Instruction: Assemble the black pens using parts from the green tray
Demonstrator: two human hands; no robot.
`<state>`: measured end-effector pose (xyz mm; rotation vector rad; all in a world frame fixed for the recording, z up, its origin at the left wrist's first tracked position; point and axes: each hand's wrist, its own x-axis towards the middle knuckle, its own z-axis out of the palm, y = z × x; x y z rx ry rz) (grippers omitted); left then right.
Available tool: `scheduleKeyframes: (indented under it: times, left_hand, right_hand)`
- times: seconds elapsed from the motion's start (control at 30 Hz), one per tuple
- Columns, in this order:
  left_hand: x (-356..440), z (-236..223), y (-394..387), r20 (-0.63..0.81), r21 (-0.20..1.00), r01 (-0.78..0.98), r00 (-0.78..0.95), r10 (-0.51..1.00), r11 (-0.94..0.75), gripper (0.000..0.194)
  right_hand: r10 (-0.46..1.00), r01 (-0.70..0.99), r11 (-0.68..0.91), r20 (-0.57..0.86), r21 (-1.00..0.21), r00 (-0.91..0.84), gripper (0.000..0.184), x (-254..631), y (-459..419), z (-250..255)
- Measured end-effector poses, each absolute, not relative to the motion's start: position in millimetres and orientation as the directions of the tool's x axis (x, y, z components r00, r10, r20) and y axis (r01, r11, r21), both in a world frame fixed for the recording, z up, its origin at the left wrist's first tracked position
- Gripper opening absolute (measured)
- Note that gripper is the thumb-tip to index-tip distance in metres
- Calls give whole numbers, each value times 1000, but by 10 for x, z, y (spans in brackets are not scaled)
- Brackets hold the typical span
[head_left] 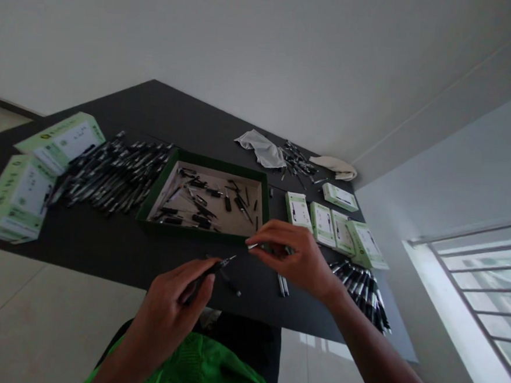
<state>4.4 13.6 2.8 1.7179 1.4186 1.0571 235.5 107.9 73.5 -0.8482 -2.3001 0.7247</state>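
My left hand [178, 297] is closed round a black pen [220, 265], whose thin tip points up to the right. My right hand [292, 252] pinches a small whitish piece [252, 247] between thumb and fingertips, too small to name. It is apart from the pen. Below the hands a dark pen part [231, 284] lies on the black table [116, 246]. Under my right hand two pens [283, 285] lie side by side, partly hidden by it. Just beyond both hands stands a shallow green-rimmed box [209, 230] with loose black pen parts inside.
At left a large heap of pens [116, 176] lies beside two green-white boxes [23, 198]. Several smaller pen boxes [323, 224] and a stack of pens [362, 289] are at right. Behind are a clear plastic bag [262, 149], more pen parts [299, 162] and a pale cloth [336, 166].
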Motion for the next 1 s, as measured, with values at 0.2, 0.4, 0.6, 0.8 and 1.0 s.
scheduleKeyframes:
  times: [0.2,0.4,0.6,0.8,1.0]
  left_hand:
    - [281,79,112,171,863,458,131,976,-213,31]
    - [422,102,82,136,860,466,184,973,-208,33]
    - [478,65,66,114,855,464,268,957,-232,34]
    - [559,20,-5,121,830,462,396,910,-312,33]
    - [612,-5,-30,97,803,505,412,906,-316,33]
  right_hand:
    - [653,353,681,313,-642,-689,15,2519,937,733]
    - [605,337,695,265,-635,-751,15,2666,897,689]
    - [608,401,709,216,-580,-764,16,2746,776,632]
    - [677,548,688,148,-476,-721,40,2817,505,477]
    - [770,585,552,93,-594,-631,18,2912,238,378]
